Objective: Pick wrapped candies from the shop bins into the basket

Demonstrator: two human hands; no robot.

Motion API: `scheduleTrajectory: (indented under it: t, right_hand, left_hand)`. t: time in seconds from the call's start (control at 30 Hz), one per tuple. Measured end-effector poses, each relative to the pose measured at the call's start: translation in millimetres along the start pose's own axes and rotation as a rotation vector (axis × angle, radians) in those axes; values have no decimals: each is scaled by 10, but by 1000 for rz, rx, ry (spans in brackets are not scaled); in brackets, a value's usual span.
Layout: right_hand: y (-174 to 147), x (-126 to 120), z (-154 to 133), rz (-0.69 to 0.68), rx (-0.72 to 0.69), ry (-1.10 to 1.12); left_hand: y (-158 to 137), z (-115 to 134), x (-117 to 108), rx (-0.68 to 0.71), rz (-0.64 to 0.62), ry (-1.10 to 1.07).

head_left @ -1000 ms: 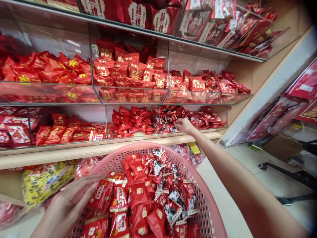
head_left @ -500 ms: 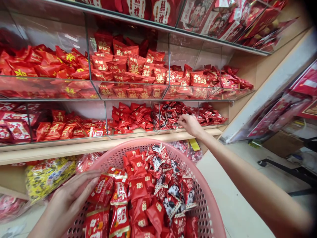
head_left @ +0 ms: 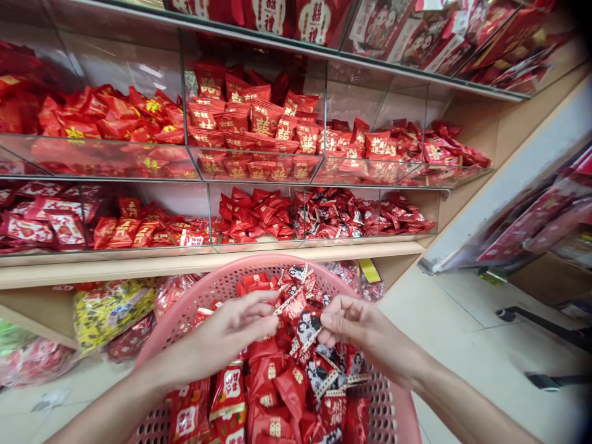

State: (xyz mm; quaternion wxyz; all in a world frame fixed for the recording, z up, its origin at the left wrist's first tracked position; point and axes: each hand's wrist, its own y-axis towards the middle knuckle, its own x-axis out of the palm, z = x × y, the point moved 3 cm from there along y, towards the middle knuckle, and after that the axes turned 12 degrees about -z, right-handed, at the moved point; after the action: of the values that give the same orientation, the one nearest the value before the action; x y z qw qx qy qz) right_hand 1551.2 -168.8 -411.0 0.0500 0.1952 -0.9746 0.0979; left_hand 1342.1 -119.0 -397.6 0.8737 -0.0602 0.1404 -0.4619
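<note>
A pink perforated plastic basket (head_left: 395,394) full of wrapped candies stands in front of me. Pinched in the fingertips of my right hand (head_left: 358,324) is a red wrapped candy (head_left: 308,328) with a black-and-white print, held just over the pile. My left hand (head_left: 231,336) hovers across from it, fingers stretched and apart; its fingertips come near the candy's wrapper, and whether they touch it I cannot tell. Beneath the hands lie plain red candies (head_left: 268,376) with gold characters. Larger red packets (head_left: 229,388) with white labels fill the left side.
Glass-divided shelves behind the basket hold red wrapped sweets (head_left: 256,213), with a bin of similar printed candies (head_left: 330,213) beside them. A wooden ledge (head_left: 139,262) runs below. Yellow bagged candy (head_left: 115,311) sits underneath. A chair leg (head_left: 546,330) is on the floor at right.
My right hand has come back from the shelf bin to above the basket with a printed candy. My left hand has moved from the basket's left side toward its middle. The view has shifted slightly.
</note>
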Motion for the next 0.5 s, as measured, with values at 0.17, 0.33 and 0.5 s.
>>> scheduleTrajectory:
  t: [0.17,0.33,0.5]
  right_hand:
    - [-6,34,135,-15,21,104]
    - [-48,10,168,-43,57,34]
    - [-85,-169,112,137,-17,-202]
  left_hand:
    - [189,45,168,26,-64,-223]
    - [235,6,158,-32,20,-264]
    - [293,-92,257,-73,4,-227]
